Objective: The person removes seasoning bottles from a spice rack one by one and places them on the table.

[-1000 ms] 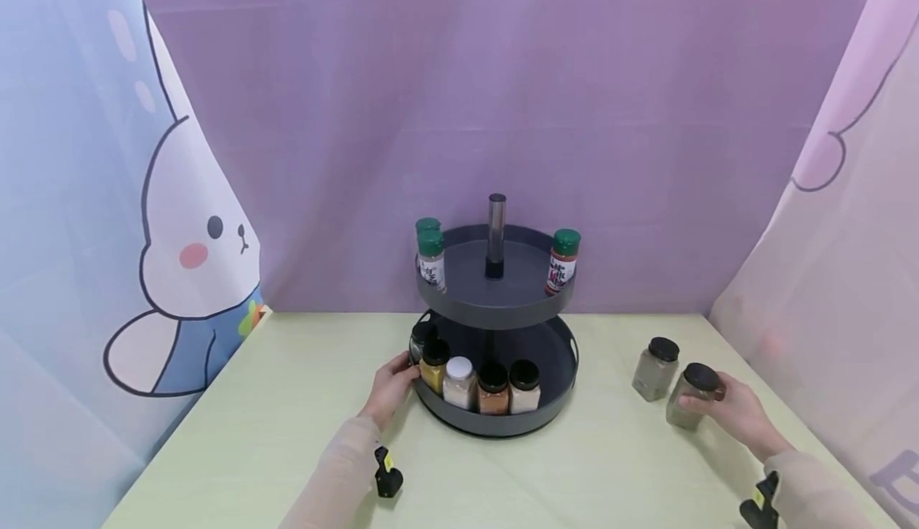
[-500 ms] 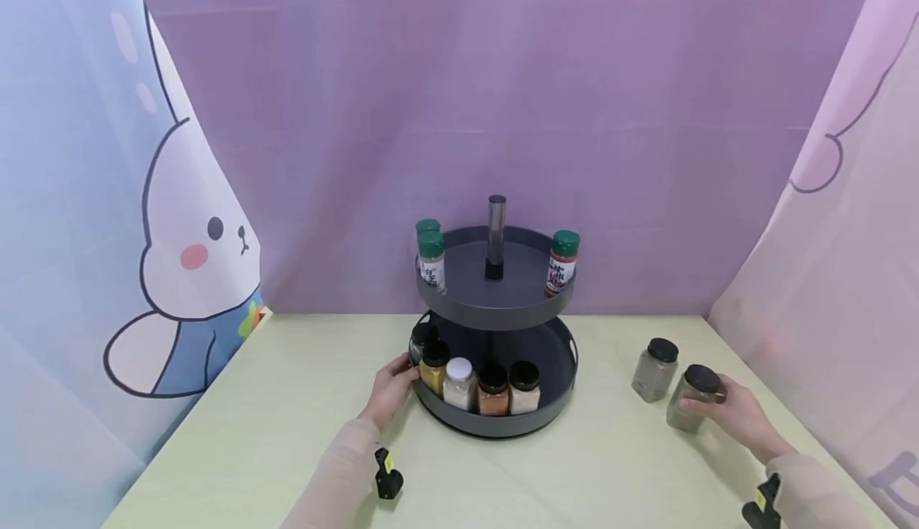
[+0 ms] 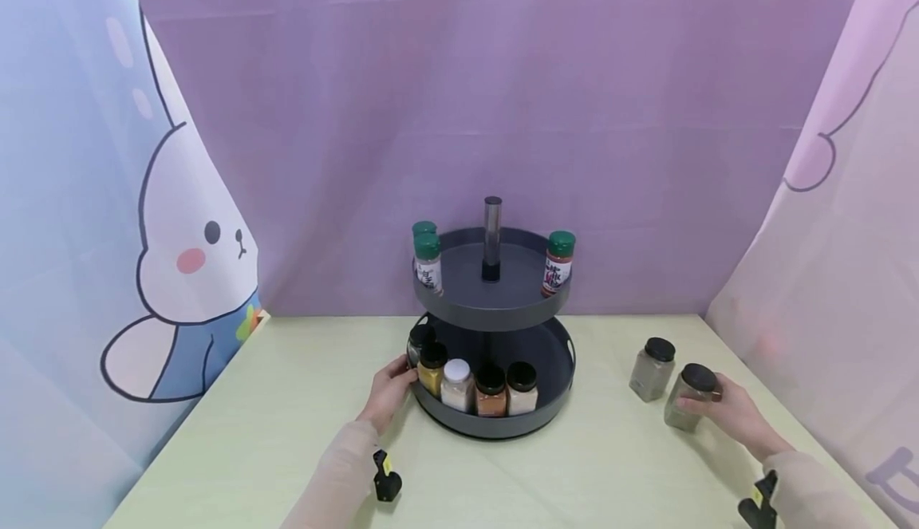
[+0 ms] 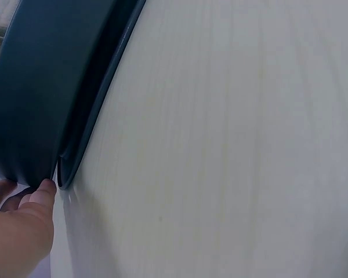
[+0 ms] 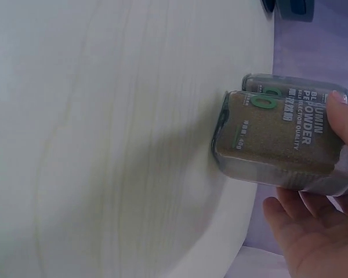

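Purple cloth backdrop (image 3: 610,114), hung behind a pale wood-grain table (image 3: 287,449).

Left hand (image 3: 390,389): at the left side of the stand's lower tray (image 3: 495,427), thumb and fingers closed on its dark wall.

Right hand (image 3: 732,417): thumb and fingers wrapped round a clear square jar (image 3: 682,413) near the table's right side. Black lid, brown powder inside; "POWDER" legible on the label. Whether its base touches the table, cannot tell.

Second jar (image 3: 652,376): black lid, similar form, standing on the table just beside the held one.

Lower tray contents, along the left and front: dark-lidded jar (image 3: 420,337), partly hidden; yellow jar (image 3: 431,373), black lid; white-lidded jar (image 3: 457,389), pale contents; orange-brown jar (image 3: 491,401), black lid; cream jar (image 3: 522,397), black lid.

Upper tray (image 3: 495,316): round, dark grey, central post (image 3: 491,230). Two green-capped bottles (image 3: 428,274) at left, one behind the other; one red bottle (image 3: 558,270), green cap, at right.

Far left: blue cloth (image 3: 65,218) printed with a white cartoon rabbit (image 3: 194,210).
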Available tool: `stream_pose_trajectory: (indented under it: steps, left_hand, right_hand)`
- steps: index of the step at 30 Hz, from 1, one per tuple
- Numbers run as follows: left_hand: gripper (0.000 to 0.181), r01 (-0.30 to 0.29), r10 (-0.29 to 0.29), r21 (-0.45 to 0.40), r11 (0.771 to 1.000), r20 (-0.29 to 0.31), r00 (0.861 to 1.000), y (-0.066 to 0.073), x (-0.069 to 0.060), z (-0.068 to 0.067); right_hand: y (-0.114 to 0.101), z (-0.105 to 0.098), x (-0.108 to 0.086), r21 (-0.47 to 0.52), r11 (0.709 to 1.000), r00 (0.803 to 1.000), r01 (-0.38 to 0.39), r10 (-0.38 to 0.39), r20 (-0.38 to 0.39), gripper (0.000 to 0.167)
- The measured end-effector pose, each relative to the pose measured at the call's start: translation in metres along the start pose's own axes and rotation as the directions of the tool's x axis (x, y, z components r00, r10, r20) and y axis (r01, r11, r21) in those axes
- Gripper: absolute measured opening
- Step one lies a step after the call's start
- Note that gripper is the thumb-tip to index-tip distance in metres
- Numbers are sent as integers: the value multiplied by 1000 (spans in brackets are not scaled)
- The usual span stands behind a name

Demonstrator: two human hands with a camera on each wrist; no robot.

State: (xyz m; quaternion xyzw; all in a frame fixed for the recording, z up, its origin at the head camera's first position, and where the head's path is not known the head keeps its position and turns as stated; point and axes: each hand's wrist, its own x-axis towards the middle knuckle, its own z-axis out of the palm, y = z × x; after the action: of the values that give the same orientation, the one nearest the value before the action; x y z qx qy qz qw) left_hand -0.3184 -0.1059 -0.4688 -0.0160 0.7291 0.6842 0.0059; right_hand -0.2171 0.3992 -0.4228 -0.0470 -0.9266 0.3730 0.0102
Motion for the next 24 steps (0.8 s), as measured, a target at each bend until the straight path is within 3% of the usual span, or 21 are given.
stream_pose_trajectory:
  steps: [12,24]
  left_hand:
    - [54,-10,10,-1,1000,0,1000,2,-3,1]
    - [54,4,-4,2,1000,0,1000,2,-2,0]
  right_hand:
    - [-7,-3,1,24,998,998,54,-53,-18,85]
    - [-23,-16,4,22,991,989,130,-128,-74,76]
